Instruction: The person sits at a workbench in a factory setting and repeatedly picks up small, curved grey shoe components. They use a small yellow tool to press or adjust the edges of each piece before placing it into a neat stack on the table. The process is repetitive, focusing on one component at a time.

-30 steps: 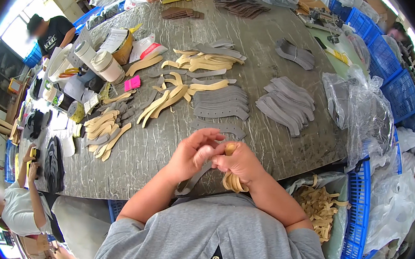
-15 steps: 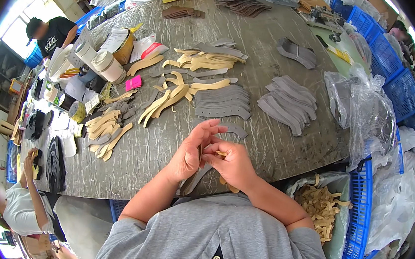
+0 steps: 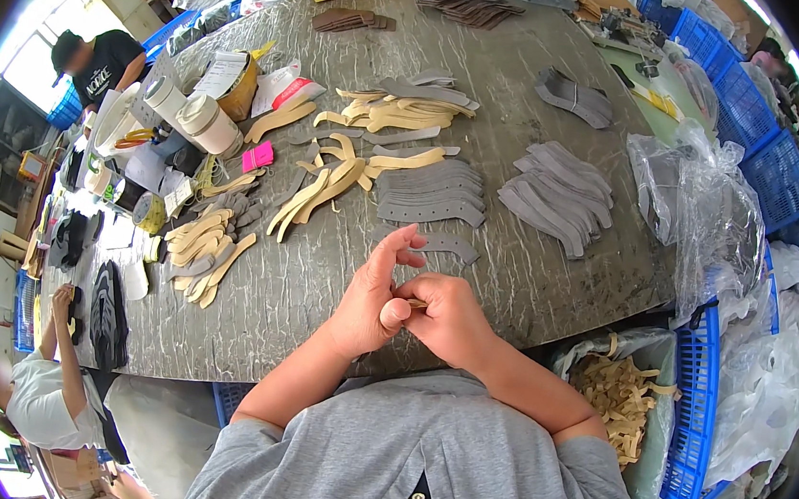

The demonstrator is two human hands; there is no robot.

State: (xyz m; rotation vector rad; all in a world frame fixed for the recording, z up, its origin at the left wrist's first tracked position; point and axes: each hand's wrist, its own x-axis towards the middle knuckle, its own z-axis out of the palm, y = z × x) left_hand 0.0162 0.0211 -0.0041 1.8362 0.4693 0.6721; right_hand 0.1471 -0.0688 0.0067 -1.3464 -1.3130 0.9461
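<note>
I had the dark table [image 3: 529, 301] spreading across the middle of the frame, with a heap of tan scraps [image 3: 606, 404] at lower right and fanned grey strips [image 3: 558, 199] right of centre. Near lower centre, the left hand [image 3: 362, 306] stood half open, fingers raised and thumb close against its partner, and I could not tell whether it held anything. The right hand [image 3: 456, 322] was curled closed around a tan piece [image 3: 417, 303], just a sliver of it showing between the two hands.
</note>
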